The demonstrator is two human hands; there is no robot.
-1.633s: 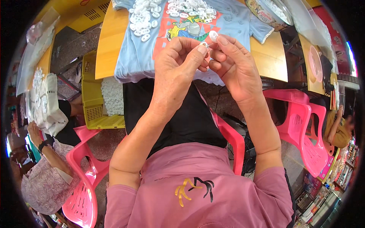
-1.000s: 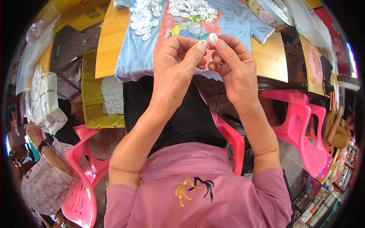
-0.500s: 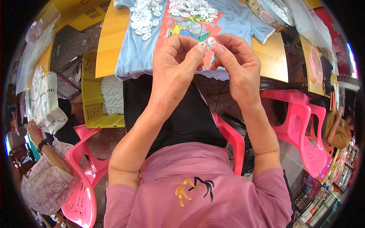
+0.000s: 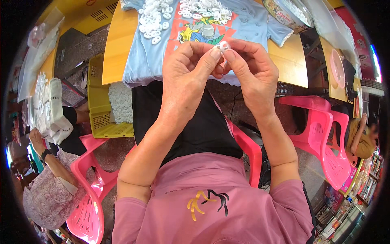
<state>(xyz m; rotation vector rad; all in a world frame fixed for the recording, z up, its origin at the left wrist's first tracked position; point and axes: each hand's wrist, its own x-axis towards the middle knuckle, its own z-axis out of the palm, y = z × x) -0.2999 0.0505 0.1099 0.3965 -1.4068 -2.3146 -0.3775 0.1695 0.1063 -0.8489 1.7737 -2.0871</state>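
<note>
Between my fingertips are small white plastic pieces [image 4: 223, 47] with rounded ends and holes, held close together above the table edge. My left hand [image 4: 187, 75] pinches the left side with thumb and forefinger, while my right hand [image 4: 254, 71] grips the right side the same way. Fingers cover part of them, so how they join cannot be made out. Beyond my hands, a light blue printed T-shirt [image 4: 140, 61] lies spread on the table. On it rest one heap of white oval two-holed pieces [image 4: 151, 24] and a second heap of white pieces [image 4: 207, 9].
A round tub [image 4: 280, 15] of white pieces stands at the table's far right. Left of my lap, a yellow crate [image 4: 97, 93] holds a bag of white pieces [image 4: 120, 103]. Pink chairs [image 4: 87, 211] flank me; a person [image 4: 53, 183] sits at the left.
My hands have drawn slightly closer together. The white pieces between my fingertips, a little apart before, now meet. The heaps on the shirt look the same.
</note>
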